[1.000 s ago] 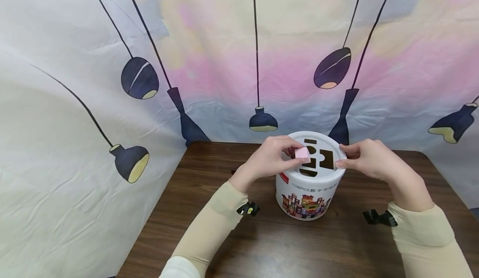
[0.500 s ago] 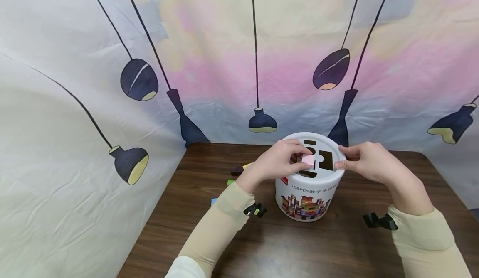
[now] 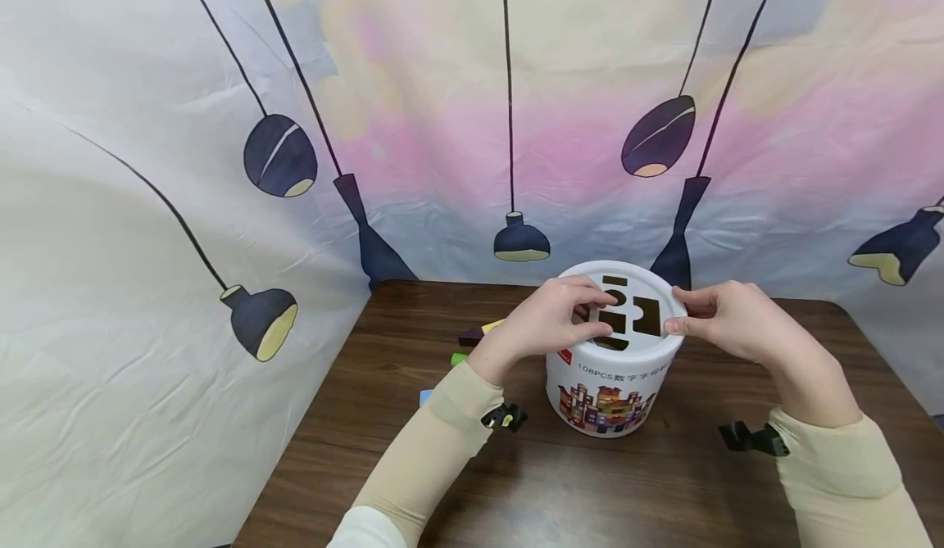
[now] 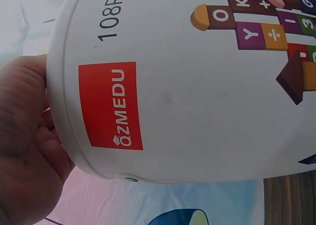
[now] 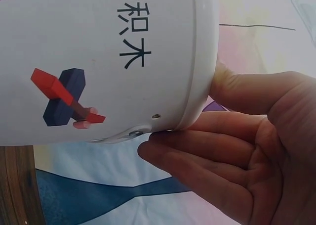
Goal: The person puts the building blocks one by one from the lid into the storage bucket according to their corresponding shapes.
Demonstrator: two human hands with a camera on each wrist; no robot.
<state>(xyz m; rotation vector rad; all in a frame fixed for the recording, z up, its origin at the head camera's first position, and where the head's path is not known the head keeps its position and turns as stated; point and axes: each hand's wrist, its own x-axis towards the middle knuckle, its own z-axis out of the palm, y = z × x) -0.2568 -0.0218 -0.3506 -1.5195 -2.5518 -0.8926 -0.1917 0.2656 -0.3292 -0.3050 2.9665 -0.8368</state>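
Observation:
A white round bucket of building blocks (image 3: 606, 400) stands upright on the table, printed with colourful blocks. Its white lid (image 3: 578, 269) has several cut-out slots (image 3: 647, 317) of different shapes. Over the lid's left side is my left hand (image 3: 546, 319), thumb and fingers spread apart above a slot with nothing between them. In the left wrist view, the left hand (image 4: 24, 136) lies at the lid end beside the red label (image 4: 112, 106). My right hand (image 3: 733, 314) grips the lid's right rim. The right wrist view has its thumb (image 5: 247, 89) against the lid edge and fingers along the side.
Left of the bucket, partly behind my left arm, lie a blue block (image 3: 424, 397), a green block (image 3: 458, 359), a dark brown block (image 3: 469, 337) and a yellow block (image 3: 490, 327) on the wooden table (image 3: 590, 491). A lamp-patterned cloth (image 3: 435, 122) hangs behind.
The pink block in my left fingers moved right over the lid, went down at a slot and is out of sight. The left fingers have parted; the right hand stays on the rim.

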